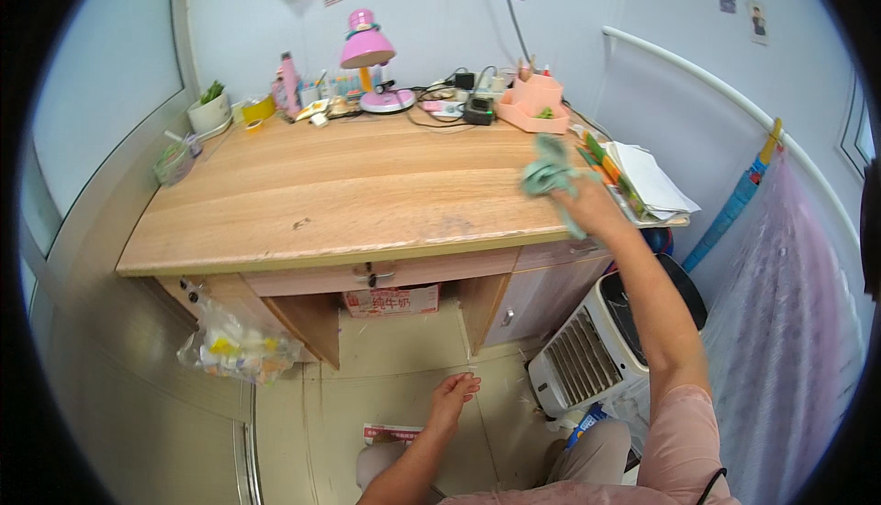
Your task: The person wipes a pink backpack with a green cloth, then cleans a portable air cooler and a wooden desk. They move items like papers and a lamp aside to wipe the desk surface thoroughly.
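Head view — high above desk (340, 202)

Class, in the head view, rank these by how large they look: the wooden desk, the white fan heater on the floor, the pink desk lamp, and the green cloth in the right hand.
1. wooden desk
2. white fan heater, though it sits nearer the camera
3. pink desk lamp
4. green cloth, close to the lamp in size, so this last pair is unsure

Right hand (587, 204) reaches forward, fingers clenched; left hand (453, 395) hangs low, open.
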`<state>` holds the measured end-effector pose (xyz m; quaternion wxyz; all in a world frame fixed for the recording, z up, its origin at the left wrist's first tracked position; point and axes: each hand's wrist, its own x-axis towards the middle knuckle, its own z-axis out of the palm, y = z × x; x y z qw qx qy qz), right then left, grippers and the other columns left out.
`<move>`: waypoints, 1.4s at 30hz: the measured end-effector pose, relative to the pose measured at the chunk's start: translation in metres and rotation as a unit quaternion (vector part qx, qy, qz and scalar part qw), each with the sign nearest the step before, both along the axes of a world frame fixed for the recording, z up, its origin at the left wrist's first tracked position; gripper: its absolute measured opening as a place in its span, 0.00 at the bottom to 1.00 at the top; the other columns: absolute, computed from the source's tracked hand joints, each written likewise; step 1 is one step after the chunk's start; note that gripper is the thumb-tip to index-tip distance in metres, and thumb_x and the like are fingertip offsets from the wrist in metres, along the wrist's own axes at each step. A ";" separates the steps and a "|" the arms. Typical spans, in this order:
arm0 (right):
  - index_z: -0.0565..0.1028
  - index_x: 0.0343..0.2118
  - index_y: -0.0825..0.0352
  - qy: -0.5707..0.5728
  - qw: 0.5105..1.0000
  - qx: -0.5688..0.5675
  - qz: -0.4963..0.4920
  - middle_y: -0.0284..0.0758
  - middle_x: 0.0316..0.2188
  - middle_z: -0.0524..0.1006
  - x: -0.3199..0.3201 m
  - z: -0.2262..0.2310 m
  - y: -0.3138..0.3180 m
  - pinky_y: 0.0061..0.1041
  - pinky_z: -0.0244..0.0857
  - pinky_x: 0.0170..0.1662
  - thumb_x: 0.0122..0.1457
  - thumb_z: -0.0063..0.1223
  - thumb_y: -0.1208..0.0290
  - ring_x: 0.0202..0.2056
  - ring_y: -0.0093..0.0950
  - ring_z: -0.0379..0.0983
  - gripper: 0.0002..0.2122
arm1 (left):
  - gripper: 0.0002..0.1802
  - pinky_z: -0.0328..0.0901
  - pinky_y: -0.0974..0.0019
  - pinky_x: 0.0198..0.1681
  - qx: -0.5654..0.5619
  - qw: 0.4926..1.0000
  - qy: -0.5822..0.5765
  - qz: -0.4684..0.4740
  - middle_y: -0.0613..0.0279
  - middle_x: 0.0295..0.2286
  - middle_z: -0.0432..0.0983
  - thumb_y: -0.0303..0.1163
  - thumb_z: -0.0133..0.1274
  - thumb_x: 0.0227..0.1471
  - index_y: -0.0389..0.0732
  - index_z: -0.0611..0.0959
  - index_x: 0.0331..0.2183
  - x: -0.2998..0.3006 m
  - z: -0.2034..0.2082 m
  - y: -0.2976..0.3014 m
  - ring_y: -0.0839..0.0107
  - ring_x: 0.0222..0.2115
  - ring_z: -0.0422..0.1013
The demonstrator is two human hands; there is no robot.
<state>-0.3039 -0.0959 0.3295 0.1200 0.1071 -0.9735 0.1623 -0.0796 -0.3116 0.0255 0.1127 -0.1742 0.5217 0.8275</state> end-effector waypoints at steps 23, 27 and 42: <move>0.70 0.51 0.63 0.142 0.985 -0.002 0.096 0.56 0.46 0.70 0.048 -0.041 -0.123 0.43 0.58 0.55 0.61 0.40 0.50 0.50 0.51 0.65 0.24 | 0.14 0.66 0.67 0.41 0.073 0.996 -0.007 0.047 0.59 0.38 0.79 0.39 0.53 0.55 0.40 0.77 0.40 0.025 0.003 -0.043 0.70 0.37 0.75; 0.72 0.43 0.69 0.340 0.877 -0.031 0.339 0.53 0.50 0.67 0.103 -0.066 -0.153 0.42 0.59 0.56 0.49 0.56 0.75 0.53 0.49 0.64 0.16 | 0.14 0.67 0.66 0.42 0.068 0.996 0.017 0.055 0.58 0.38 0.78 0.38 0.51 0.56 0.41 0.77 0.40 0.028 -0.002 -0.052 0.69 0.37 0.75; 0.73 0.35 0.74 0.393 0.850 -0.298 -0.186 0.49 0.35 0.73 0.016 -0.188 -0.007 0.40 0.59 0.48 0.54 0.48 0.76 0.39 0.45 0.68 0.08 | 0.13 0.67 0.66 0.39 0.043 0.997 -0.022 0.053 0.58 0.36 0.79 0.36 0.48 0.57 0.39 0.76 0.40 0.020 0.009 -0.038 0.68 0.36 0.75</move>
